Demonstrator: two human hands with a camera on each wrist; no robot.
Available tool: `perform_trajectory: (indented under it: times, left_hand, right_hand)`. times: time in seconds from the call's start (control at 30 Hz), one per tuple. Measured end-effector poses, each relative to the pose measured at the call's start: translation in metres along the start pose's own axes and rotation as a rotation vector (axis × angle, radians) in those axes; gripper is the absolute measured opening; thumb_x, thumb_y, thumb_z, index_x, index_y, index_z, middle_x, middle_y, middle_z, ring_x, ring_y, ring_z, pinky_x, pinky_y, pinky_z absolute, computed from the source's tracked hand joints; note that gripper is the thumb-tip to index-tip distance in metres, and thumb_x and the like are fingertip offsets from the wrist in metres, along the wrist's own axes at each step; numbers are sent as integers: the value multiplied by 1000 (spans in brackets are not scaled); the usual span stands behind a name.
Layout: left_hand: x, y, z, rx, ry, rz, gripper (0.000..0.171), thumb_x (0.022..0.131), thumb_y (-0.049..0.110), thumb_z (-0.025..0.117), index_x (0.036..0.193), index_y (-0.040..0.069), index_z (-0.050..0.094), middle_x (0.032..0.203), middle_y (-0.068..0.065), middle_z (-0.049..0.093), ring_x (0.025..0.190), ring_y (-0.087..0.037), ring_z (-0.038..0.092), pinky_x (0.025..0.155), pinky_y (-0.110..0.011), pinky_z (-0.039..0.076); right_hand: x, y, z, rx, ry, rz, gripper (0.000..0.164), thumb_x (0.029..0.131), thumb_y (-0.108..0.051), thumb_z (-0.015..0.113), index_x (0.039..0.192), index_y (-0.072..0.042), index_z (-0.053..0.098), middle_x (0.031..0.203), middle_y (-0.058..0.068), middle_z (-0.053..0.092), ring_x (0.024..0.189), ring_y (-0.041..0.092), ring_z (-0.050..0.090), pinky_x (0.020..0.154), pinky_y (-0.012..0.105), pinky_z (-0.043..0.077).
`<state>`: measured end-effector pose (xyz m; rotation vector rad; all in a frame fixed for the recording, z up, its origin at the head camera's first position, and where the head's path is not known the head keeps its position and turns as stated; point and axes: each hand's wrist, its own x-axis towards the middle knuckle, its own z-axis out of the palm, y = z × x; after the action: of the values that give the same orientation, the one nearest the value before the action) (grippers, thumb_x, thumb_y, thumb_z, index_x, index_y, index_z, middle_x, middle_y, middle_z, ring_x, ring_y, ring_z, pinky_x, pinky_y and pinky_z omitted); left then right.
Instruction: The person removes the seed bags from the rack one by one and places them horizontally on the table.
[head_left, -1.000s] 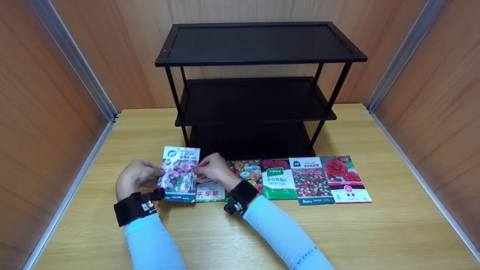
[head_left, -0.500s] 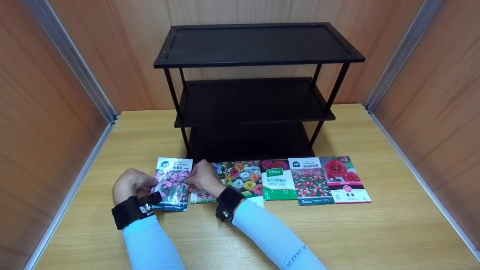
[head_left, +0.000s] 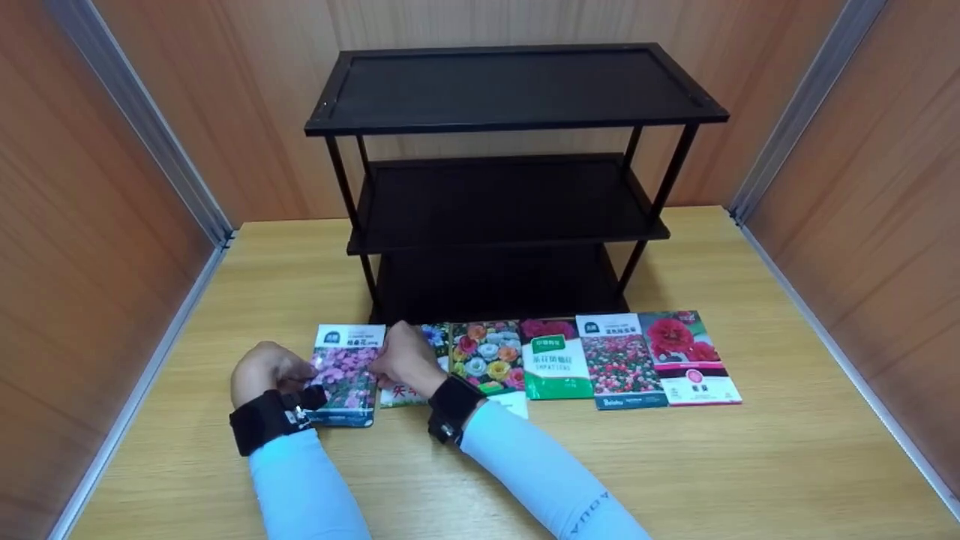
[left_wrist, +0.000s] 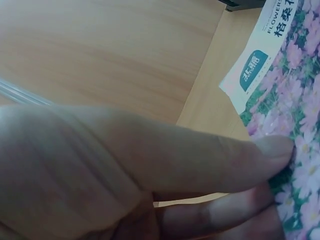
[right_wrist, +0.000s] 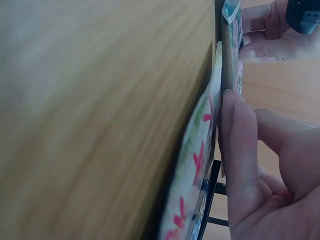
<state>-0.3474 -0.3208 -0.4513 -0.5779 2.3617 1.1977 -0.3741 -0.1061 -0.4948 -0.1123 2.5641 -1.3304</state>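
Note:
A flower seed packet point(head_left: 345, 379) with pink-purple blossoms and a white top lies at the left end of a row of packets, close over the table. My left hand point(head_left: 264, 371) pinches its left edge; in the left wrist view the thumb point(left_wrist: 272, 152) is on the printed front and the other fingers pass behind. At the opposite edge, my right hand point(head_left: 409, 360) holds the packet by its fingertips. The right wrist view shows this packet point(right_wrist: 231, 55) edge-on, beside a neighbouring packet with red lettering point(right_wrist: 197, 155), which my right hand partly covers in the head view.
To the right lie packets with mixed roses point(head_left: 487, 352), a green-and-white design point(head_left: 556, 367), a pink flower field point(head_left: 622, 360) and a red bloom point(head_left: 690, 360). A black three-tier shelf point(head_left: 517, 90) stands right behind the row. Wood-grain walls point(head_left: 862, 225) enclose the table.
Both hands have brought the pink-purple seed packet down and slightly left, from overlapping the red-lettered packet to the row's left end. It now lies flatter, and more of the neighbouring packets shows.

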Motion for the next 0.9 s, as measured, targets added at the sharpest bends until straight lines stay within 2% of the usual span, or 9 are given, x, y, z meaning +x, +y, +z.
perform_trajectory:
  times: [0.17, 0.37, 0.5, 0.7, 0.9]
  left_hand:
    - [1, 1, -1, 48, 5, 12, 31, 94, 10, 73, 111, -15, 67, 79, -9, 71, 74, -19, 66, 69, -29, 55]
    - [0, -1, 0, 90, -4, 11, 33, 95, 13, 72, 111, -16, 66, 75, -8, 69, 71, -17, 64, 67, -28, 54]
    - [0, 0, 0, 81, -5, 14, 29, 95, 11, 72, 109, -14, 68, 76, -7, 69, 72, -17, 65, 68, -28, 55]
    - [-2, 0, -1, 9, -30, 6, 32, 94, 10, 73, 112, -16, 68, 76, -8, 73, 73, -18, 70, 72, -31, 58]
    - [-2, 1, -1, 21, -13, 7, 35, 92, 12, 76, 112, -15, 69, 77, -7, 73, 74, -18, 70, 71, -31, 58]
  right_hand:
    - [0, -1, 0, -29, -1, 12, 28, 83, -7, 86, 63, -10, 67, 56, 2, 67, 50, 16, 69, 48, 22, 55]
    - [0, 1, -1, -26, -21, 6, 29, 84, -7, 86, 62, -9, 67, 56, 4, 68, 50, 17, 70, 47, 23, 55]
    - [0, 2, -2, -3, -34, -8, 28, 84, -6, 86, 62, -8, 67, 58, 6, 69, 52, 20, 71, 49, 26, 57]
    - [-2, 2, -8, 67, -47, -26, 26, 83, -4, 85, 67, -5, 65, 61, 9, 71, 55, 25, 72, 52, 32, 60]
    - [-6, -2, -31, 133, -45, -54, 19, 91, -5, 76, 72, 0, 73, 61, 11, 71, 54, 25, 72, 55, 38, 62]
